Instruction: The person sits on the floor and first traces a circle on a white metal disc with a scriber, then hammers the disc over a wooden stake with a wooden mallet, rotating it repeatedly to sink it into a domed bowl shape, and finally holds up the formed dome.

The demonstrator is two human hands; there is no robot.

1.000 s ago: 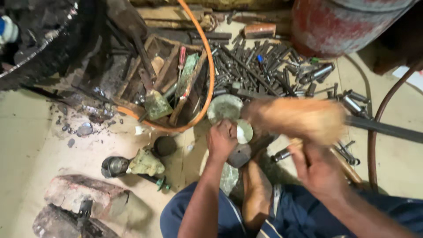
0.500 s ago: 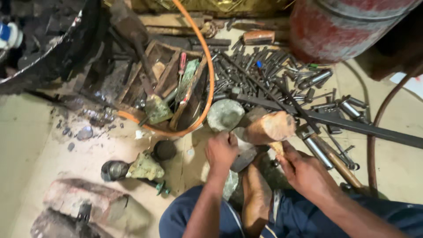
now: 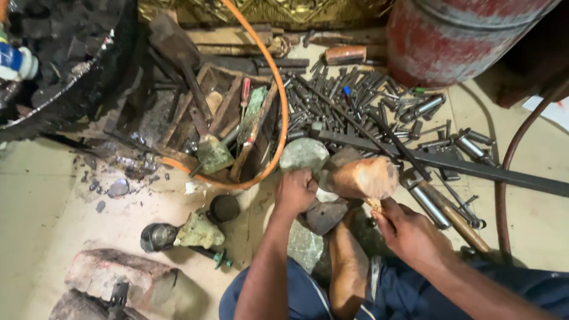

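My right hand, closed on the wooden mallet, has brought it down; my left hand pinches the metal workpiece.

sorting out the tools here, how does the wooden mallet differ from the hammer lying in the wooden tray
The wooden mallet has a pale, thick, rounded wooden head; the hammer has a dark, smaller head. The mallet is gripped by the right hand beside the left hand; the hammer lies untouched across the wooden tray. Both have a head on a straight handle.
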